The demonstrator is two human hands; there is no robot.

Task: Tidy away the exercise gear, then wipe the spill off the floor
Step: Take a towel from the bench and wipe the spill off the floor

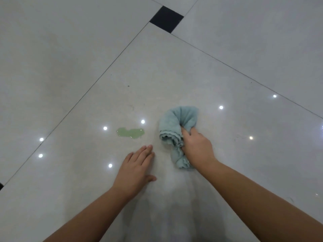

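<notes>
A small pale green spill (130, 133) lies on the glossy light floor tile (174, 81). My right hand (196, 146) grips a bunched light blue cloth (176, 126), which rests on the floor just right of the spill and apart from it. My left hand (137, 167) lies flat on the tile with fingers stretched out, a short way below the spill and not touching it. No exercise gear is in view.
Dark grout lines cross the floor diagonally, and a small black inset tile (166, 19) sits at the top. Ceiling lights reflect as bright dots around the spill. A dark object barely shows at the left edge (1, 186).
</notes>
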